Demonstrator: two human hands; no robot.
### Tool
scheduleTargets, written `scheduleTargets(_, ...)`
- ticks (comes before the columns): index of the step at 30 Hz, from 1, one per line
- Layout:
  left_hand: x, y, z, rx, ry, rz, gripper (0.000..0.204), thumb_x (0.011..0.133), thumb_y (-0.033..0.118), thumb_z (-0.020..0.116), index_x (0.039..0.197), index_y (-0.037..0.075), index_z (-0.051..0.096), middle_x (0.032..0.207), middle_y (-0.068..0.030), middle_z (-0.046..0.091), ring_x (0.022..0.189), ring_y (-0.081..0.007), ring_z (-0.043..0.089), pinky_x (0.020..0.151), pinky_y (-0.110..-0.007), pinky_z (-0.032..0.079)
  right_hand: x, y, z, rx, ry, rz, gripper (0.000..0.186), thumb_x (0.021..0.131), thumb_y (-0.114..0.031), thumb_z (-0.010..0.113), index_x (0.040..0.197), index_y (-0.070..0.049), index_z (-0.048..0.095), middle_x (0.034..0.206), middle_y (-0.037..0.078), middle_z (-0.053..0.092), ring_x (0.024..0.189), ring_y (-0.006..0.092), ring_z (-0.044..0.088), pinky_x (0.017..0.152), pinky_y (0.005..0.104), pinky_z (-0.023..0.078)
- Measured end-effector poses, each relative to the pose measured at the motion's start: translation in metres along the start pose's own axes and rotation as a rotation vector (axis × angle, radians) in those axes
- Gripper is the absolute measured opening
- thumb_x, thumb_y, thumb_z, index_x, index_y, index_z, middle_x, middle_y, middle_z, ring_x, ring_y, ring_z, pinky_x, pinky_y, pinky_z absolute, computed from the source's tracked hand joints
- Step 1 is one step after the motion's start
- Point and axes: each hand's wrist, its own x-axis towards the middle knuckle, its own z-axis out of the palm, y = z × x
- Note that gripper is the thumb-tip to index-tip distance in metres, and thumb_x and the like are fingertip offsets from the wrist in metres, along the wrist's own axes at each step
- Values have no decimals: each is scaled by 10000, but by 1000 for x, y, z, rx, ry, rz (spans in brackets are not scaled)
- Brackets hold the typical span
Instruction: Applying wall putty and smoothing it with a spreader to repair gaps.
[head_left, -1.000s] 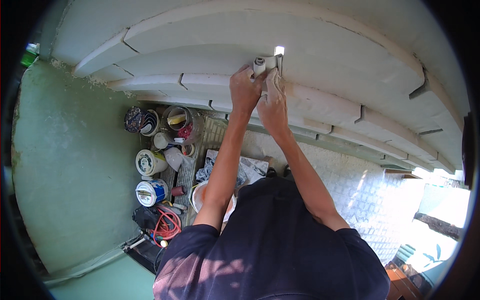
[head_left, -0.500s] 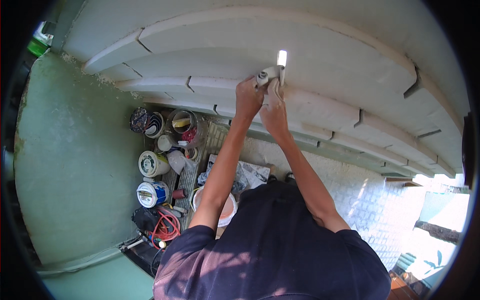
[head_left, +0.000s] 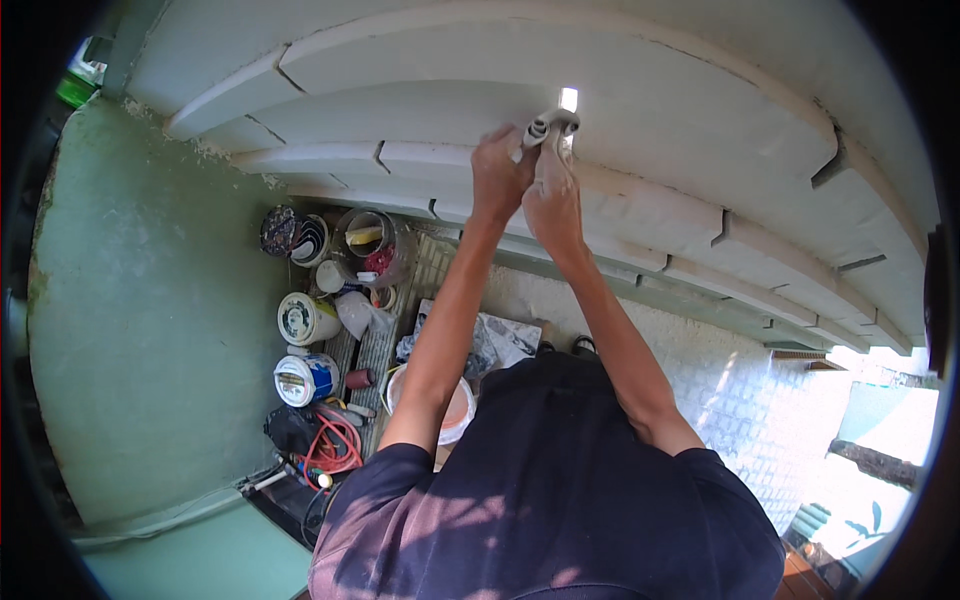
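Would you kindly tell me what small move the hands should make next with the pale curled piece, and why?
Perhaps the left hand should gently unroll the pale curled piece while the right hand steadies it: both hands hold it, and its ends look rolled up.

Rolled sheet [head_left: 546,127]: matt, paper or cloth unclear. Shirt [head_left: 560,480]: matt cloth. Green wall [head_left: 150,300]: matt paint, rough along top. Blue-and-white bucket [head_left: 318,376]: smooth plastic. Planks [head_left: 384,348]: rough wood.
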Motion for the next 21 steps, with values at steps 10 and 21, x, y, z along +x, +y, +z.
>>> scheduleTargets(10,18,-4,-16,-143,-73,17,132,758,79,690,868,6,693,827,-161,674,733,-300,658,660,-356,498,-12,0,-1,5,37,-56,696,664,96,432,1351,132,324,1414,333,321,1366,461,222,1113,557,167)
scheduleTargets(21,-42,18,-36,-179,-221,-121,130,757,67,701,868,8,669,799,-132,625,677,-266,594,629,-350,463,-56,-4,-42,57,87,31,307,783,-25,629,1089,-18,604,985,176,661,846,264,672,745,356,515)
